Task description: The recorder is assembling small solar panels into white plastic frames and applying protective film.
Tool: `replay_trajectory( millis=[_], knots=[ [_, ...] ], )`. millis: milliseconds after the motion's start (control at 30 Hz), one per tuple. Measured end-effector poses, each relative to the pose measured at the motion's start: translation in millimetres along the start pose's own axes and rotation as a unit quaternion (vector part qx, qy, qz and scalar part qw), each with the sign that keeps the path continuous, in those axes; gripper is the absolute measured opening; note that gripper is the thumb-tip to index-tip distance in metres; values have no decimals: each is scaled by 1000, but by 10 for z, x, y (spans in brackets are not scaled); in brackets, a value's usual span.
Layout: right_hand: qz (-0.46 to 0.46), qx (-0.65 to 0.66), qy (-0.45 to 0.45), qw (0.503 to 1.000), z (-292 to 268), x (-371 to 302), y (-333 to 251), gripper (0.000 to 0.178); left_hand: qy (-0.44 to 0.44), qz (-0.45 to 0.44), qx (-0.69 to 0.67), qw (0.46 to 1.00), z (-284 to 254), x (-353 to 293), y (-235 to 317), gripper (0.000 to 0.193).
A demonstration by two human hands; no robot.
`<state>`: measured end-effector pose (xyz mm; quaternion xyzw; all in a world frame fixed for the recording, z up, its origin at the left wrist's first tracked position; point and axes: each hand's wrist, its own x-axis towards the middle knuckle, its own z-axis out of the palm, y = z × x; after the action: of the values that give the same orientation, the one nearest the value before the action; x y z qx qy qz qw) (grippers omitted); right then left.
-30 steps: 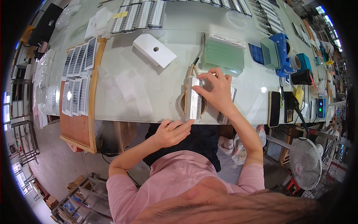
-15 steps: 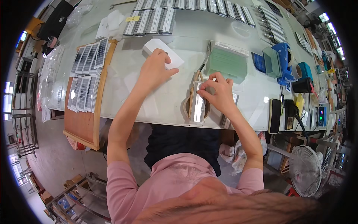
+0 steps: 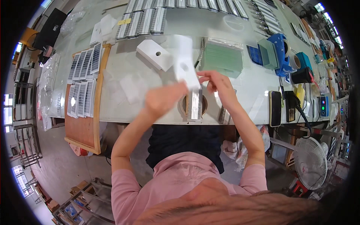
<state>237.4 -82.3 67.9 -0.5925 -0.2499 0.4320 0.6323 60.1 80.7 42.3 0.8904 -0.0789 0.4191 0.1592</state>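
My left hand point(image 3: 165, 100), blurred by motion, grips the near end of a thin white sheet with a round hole point(image 3: 183, 52), which is lifted and also smeared. My right hand point(image 3: 220, 87) has its fingers apart, with the fingertips at the sheet's right edge; whether they touch it I cannot tell. Just under the sheet's near end, a narrow silvery strip piece point(image 3: 195, 107) lies over a round brown ring point(image 3: 204, 105) at the table's front edge. Left of the lifted sheet rests a white stack with a hole point(image 3: 152, 52).
A wooden tray point(image 3: 98, 116) with striped dark panels stands at the left. Green glass plates point(image 3: 223, 60) lie beyond my right hand. A blue holder point(image 3: 279, 52), a phone point(image 3: 275, 112) and a black cup point(image 3: 301, 76) are at the right. Strip panels point(image 3: 144, 24) line the back.
My left hand has moved from the white stack toward me and to the right, bringing a white sheet. My right hand has come off the strip piece and its fingers have spread.
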Motion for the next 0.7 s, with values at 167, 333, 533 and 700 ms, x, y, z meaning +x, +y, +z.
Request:
replay_trajectory(
  millis=[167, 333, 533, 700],
  knots=[
    [38, -73, 19, 996, -73, -142, 175, 22, -121, 24, -138, 983, 62, -239, 360, 26],
    [-109, -273, 84, 952, -38, -254, 367, 24, -151, -35, -186, 970, 81, -463, 426, 20],
    [-225, -460, 128, 849, -19, -284, 476, 25, -123, -59, -134, 981, 69, -458, 446, 26],
    [-229, -467, 132, 844, -16, -276, 506, 24, -122, -68, -126, 982, 86, -496, 445, 26]
  ],
)
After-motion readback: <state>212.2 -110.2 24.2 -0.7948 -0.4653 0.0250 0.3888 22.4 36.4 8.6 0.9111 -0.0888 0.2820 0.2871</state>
